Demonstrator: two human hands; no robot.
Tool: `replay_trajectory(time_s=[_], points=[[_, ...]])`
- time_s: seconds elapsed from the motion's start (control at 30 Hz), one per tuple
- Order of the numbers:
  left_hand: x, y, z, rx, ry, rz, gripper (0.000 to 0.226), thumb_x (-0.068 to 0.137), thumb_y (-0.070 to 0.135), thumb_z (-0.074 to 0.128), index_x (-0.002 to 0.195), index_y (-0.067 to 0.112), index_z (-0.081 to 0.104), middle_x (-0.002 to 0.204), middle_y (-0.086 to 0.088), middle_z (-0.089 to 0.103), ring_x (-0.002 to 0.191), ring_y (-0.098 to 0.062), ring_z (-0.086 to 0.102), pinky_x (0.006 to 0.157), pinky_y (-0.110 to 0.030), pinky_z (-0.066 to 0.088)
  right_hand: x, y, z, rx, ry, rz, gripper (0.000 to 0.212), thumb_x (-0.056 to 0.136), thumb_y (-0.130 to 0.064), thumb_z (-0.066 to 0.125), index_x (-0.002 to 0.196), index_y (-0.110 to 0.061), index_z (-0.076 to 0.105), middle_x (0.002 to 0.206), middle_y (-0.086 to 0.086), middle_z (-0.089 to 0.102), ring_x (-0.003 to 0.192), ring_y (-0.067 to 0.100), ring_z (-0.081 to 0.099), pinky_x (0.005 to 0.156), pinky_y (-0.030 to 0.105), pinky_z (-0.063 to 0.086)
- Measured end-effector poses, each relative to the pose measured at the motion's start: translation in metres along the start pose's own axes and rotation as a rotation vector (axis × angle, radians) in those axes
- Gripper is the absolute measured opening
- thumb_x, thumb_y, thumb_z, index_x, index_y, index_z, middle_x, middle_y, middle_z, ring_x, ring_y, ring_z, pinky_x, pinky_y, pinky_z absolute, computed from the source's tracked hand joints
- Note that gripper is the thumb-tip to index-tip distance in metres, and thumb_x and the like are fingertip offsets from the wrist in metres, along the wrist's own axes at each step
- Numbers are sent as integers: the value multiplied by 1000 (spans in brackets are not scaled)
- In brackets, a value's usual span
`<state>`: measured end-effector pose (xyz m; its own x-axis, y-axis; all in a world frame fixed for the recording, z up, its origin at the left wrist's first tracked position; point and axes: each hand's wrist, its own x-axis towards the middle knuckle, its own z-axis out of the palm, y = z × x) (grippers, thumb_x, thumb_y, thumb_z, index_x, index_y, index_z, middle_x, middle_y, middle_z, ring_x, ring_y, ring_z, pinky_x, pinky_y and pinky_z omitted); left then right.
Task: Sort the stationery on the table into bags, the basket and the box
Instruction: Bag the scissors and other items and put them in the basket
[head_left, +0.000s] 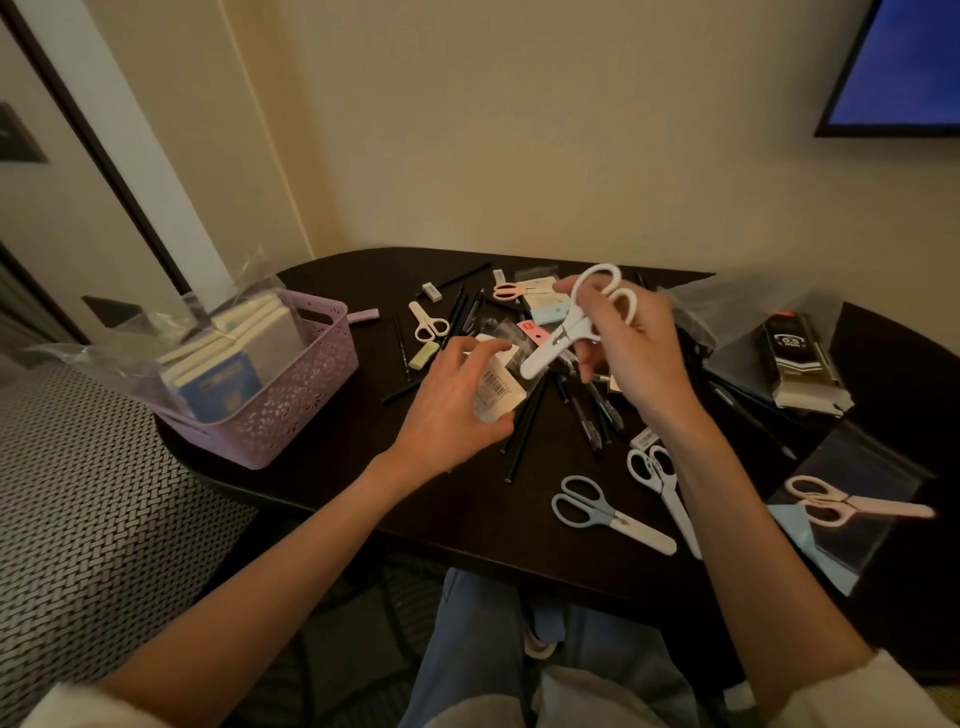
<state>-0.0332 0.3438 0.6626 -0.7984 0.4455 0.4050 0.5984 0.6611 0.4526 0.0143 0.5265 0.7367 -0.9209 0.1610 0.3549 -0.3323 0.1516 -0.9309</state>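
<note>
Two hands are busy above the dark table (322, 467). The right hand (636, 358) is lifted up over the pile of pens (587, 410), fingers curled around the white scissors (576, 322), loops up and capped tip down toward the left. The left hand (452, 410) reaches in beside it, fingers bent around a clear bag (496, 387) with a barcode label. It looks like the bagging step: next the scissors must slide into the bag's mouth. The purple basket (291, 410) sits far left of the pile.
</note>
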Motion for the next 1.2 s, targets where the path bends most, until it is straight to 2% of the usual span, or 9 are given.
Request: replay_trajectory(time_s=[0.23,0.4,0.5,0.63,0.73,0.83,0.93,1.07,1.2], points=[[-5,3,3,-22,-23,24,76,75,29,77,141,23,39,135,-2,40,126,-18,39,101,-45,45,0,14,7,-225,-15,-25,14,97,-16,53,105,-12,63,78,5,63,60,11,64,49,22,51],[-7,4,8,-59,-22,8,77,74,29,78,141,23,39,136,1,40,128,-14,35,102,-40,44,3,25,10,-335,58,41,7,89,-16,66,93,-11,62,96,5,67,74,15,71,61,32,61],[-7,4,11,-95,-23,-7,77,75,28,78,140,25,38,136,2,40,128,-12,35,102,-38,44,4,32,15,-532,133,1,12,83,-25,74,88,-16,67,88,-1,69,78,11,67,66,35,58],[-7,6,19,-143,11,-23,78,76,27,78,141,25,36,136,3,38,125,-7,34,101,-34,44,5,35,24,-594,139,14,17,77,-30,79,85,-23,65,85,-7,70,77,6,65,67,24,51],[-9,7,24,-176,56,-40,81,75,26,79,143,20,35,137,3,39,126,-5,34,104,-31,41,5,43,34,-632,138,6,18,76,-33,79,84,-24,65,83,-8,68,81,10,63,78,35,53],[-11,6,29,-220,141,-45,83,74,25,81,142,16,35,136,1,41,127,-9,38,103,-28,40,4,54,42,-728,117,-51,20,78,-35,77,91,-22,69,90,-5,67,97,15,57,90,34,40],[-13,3,30,-229,216,-50,83,75,26,81,142,16,35,136,-1,42,127,-8,39,101,-19,37,3,63,47,-787,27,-66,19,88,-37,65,101,-24,69,101,-2,65,109,16,49,87,27,27],[-15,-6,28,-211,271,-51,84,74,23,82,142,12,34,137,-3,44,126,1,35,99,-4,30,3,59,47,-723,-163,-20,23,96,-32,54,115,-28,66,115,0,58,118,17,38,87,25,25],[-19,-8,28,-226,291,-63,87,74,25,82,143,15,31,137,1,43,127,2,36,99,-7,35,2,48,50,-745,-136,-61,22,91,-30,64,111,-27,70,115,3,53,123,20,35,96,31,32]])
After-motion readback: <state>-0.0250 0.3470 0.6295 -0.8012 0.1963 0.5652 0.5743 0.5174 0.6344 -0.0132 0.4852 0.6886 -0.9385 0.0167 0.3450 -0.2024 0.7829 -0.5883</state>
